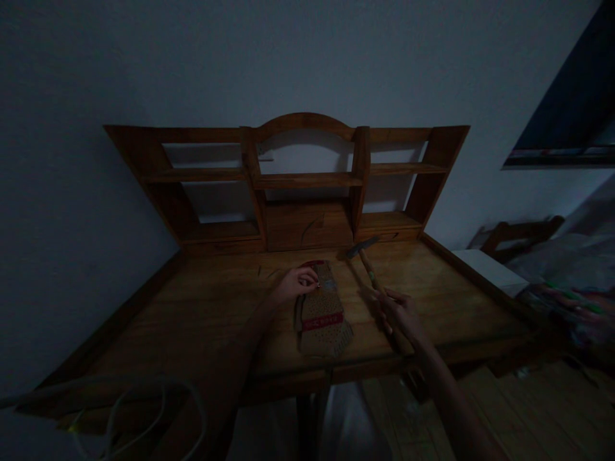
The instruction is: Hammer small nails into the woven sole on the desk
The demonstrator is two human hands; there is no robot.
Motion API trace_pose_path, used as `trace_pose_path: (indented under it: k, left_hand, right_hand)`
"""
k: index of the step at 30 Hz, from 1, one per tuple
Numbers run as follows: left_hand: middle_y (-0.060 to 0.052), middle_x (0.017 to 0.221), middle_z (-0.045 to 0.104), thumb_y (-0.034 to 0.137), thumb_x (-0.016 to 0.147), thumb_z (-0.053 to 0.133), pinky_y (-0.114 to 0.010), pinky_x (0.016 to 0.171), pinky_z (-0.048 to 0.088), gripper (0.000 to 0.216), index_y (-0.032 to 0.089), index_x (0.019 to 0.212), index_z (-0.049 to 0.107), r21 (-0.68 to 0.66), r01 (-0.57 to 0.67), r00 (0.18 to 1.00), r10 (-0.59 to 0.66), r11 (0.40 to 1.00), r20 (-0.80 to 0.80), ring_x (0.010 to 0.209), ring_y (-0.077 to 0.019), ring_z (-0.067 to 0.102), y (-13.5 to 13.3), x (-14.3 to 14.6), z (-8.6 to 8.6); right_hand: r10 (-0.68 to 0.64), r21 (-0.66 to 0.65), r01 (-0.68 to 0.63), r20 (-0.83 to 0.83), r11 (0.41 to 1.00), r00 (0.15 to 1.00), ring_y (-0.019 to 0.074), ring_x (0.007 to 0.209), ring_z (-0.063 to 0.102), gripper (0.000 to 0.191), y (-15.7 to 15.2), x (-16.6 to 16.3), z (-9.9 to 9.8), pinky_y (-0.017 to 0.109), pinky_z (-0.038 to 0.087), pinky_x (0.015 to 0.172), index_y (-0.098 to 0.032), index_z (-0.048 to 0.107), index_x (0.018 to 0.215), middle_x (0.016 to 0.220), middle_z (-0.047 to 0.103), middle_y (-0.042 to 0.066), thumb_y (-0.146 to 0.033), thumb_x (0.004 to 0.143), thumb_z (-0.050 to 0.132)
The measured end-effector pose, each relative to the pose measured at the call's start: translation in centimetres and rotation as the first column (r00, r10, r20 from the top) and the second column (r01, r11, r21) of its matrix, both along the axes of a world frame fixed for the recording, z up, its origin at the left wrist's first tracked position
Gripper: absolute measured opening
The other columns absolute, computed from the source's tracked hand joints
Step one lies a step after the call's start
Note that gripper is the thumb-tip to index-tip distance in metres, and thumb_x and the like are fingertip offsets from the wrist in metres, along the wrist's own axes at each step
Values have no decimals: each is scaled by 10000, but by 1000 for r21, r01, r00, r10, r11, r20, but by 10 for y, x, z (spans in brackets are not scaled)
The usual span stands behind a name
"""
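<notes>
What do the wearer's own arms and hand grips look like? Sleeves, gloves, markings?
Left grip and right grip are ungloved human hands, slim-fingered. Both forearms are sleeveless where visible; no watch or bracelet shows. Too dark to tell rings, small markings, or whether a sleeve starts higher up.

Free tabletop (192, 307) at left — hammer (369, 269) right, shelves (307, 182) behind

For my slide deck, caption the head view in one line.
In dim light, the right hand grips a hammer while the left hand is at the cardboard on a desk.
</notes>
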State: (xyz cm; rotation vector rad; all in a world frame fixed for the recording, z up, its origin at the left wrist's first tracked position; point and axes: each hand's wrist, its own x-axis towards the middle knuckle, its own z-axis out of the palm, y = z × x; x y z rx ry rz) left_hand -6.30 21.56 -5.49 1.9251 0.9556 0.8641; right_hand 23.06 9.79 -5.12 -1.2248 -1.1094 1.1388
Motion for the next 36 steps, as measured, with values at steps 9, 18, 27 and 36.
trace_pose_path:
  k: [9, 18, 27, 36]
  left_hand:
    - [-49, 948, 618, 401, 737, 713, -189, 519, 363, 269, 147, 827, 711, 182, -15, 999, 24, 983, -48, 555, -50, 467, 4, -3, -1]
    - [0, 756, 523, 372, 771, 705, -213, 595, 370, 205, 168, 795, 709, 309, -5, 997, 28, 951, -70, 663, -103, 476, 7, -4, -4]
    - [18, 731, 479, 379, 794, 692, -209, 569, 348, 215, 166, 825, 688, 372, -93, 995, 103, 923, -8, 632, -91, 448, 13, -6, -5]
    - [22, 712, 471, 350, 802, 687, -211, 575, 347, 187, 163, 808, 690, 407, -72, 995, 95, 911, -37, 629, -92, 449, 14, -5, -9]
  right_hand:
    - [18, 17, -19, 22, 1000, 1000, 87, 271, 419, 347, -2, 1, 0, 209, 323, 280, -176, 605, 722, 469, 530, -38, -511, 809, 625]
    - [-9, -11, 9, 7, 1000, 1000, 96, 273, 420, 364, -2, -2, 1, 213, 344, 276, -164, 625, 791, 451, 498, -50, -528, 794, 637]
    - [15, 32, -16, 33, 999, 999, 90, 272, 422, 366, -1, 2, -3, 208, 328, 279, -157, 617, 770, 472, 519, -43, -520, 819, 617]
    - [7, 17, -8, 23, 1000, 1000, 85, 259, 402, 357, -3, -1, 1, 203, 329, 268, -156, 620, 780, 446, 499, -61, -511, 813, 639]
